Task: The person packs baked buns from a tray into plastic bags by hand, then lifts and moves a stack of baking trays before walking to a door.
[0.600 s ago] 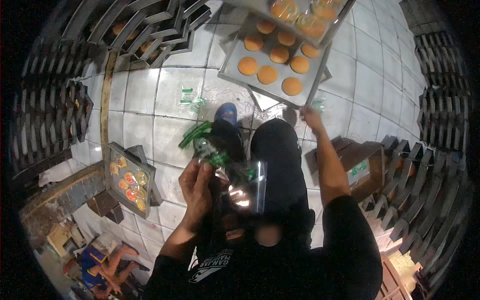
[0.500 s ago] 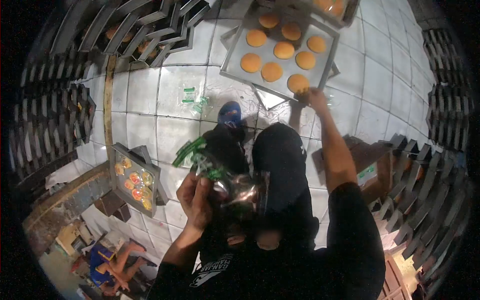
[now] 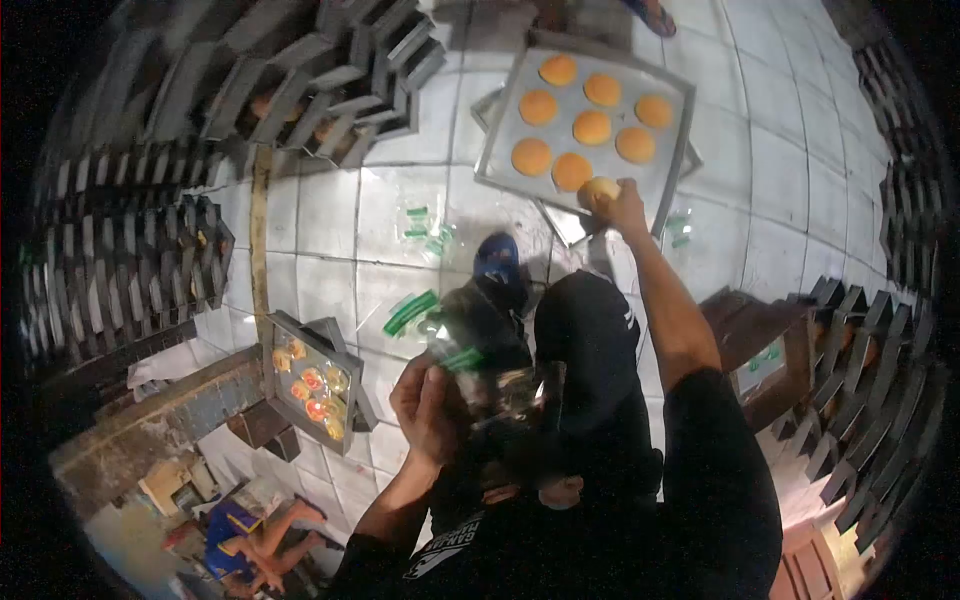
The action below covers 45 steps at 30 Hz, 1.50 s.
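My right hand (image 3: 624, 210) reaches to the near edge of a square metal tray (image 3: 668, 162) and grips a round bun (image 3: 598, 190), which is tipped so its paler side shows. Several golden-brown buns (image 3: 592, 127) sit spaced out on that tray. Close to my body, my left hand (image 3: 428, 408) pinches a clear plastic bag (image 3: 512, 392) with green print. The bag hangs over my dark trousers and looks blurred, so its opening is hard to make out.
Clear wrappers with green print (image 3: 425, 232) lie on the white tiled floor (image 3: 330, 210). Another tray (image 3: 353, 405) at left holds wrapped buns. Dark stacked racks (image 3: 130, 255) stand at both sides. Another person (image 3: 232, 535) sits at lower left; a foot (image 3: 655, 17) shows at the top.
My right hand has closed on the nearest bun and tipped it up from the tray. The view has shifted, a foot has appeared at the top, and the second bun tray there is gone.
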Tool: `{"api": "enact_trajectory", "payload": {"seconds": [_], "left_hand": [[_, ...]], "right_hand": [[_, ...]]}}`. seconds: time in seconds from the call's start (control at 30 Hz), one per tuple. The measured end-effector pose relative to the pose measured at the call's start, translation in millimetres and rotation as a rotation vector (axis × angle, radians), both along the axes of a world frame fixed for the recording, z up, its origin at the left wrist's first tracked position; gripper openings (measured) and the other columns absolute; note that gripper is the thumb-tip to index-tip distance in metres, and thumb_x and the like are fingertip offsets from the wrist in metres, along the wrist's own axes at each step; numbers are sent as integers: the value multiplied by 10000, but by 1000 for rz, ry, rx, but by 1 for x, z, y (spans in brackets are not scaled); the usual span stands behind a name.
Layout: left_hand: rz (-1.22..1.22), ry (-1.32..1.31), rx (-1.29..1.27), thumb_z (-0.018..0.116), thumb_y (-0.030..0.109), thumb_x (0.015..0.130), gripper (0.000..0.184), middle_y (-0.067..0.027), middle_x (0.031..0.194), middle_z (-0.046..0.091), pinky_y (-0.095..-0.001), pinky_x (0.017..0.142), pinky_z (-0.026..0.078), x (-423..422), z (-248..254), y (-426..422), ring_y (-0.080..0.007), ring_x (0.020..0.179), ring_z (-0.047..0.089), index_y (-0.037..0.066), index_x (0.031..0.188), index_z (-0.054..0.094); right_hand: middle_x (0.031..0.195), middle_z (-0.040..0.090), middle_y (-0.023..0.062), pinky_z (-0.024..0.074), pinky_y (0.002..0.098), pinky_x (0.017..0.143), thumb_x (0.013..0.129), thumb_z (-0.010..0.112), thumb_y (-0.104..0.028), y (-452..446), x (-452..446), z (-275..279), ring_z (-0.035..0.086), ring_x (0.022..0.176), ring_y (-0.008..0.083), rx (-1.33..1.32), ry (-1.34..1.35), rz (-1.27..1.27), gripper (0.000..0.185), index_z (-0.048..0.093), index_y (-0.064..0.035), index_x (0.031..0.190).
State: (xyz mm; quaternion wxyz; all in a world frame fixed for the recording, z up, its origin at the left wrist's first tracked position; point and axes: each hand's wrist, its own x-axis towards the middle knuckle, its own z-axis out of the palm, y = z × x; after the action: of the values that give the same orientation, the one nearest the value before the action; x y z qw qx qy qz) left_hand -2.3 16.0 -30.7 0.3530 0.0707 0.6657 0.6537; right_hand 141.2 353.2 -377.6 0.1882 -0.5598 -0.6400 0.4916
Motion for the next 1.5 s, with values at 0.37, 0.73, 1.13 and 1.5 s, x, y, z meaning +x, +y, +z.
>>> {"api": "enact_trajectory", "payload": {"seconds": [0.37,0.73,1.13,1.5], "left_hand": [[154,-528,283,558,221,1031,286,-154,1213,646,-410,887,546,-45,11,-6,-272,1103,635,15,1228,529],[-164,-697,401,549,390,1018,379,-76,1189,687,-404,928,536,15,56,-7,-211,1079,667,81,1224,626],[-17,-312,637,507,259,1061,468,-98,1419,534,-385,1122,404,36,43,-46,-243,1303,527,48,1466,407],[-74,-719,861,396,586,1039,614,-150,1301,581,-425,906,552,-5,32,-8,-288,1124,619,59,1335,504]], "right_hand": [[1319,587,139,492,356,1018,887,767,-203,-204,25,429,603,1184,241,-140,601,386,670,413,-10,1422],[1201,646,155,485,444,973,670,786,35,-283,28,442,608,1166,367,1104,184,526,513,633,-22,1157],[1378,565,223,298,610,1156,903,548,-12,-303,-15,416,486,1351,392,991,129,713,481,519,-10,1383],[1142,636,171,417,545,1053,863,701,-45,-280,-19,448,627,1100,351,888,311,842,291,620,-57,1142]]}}
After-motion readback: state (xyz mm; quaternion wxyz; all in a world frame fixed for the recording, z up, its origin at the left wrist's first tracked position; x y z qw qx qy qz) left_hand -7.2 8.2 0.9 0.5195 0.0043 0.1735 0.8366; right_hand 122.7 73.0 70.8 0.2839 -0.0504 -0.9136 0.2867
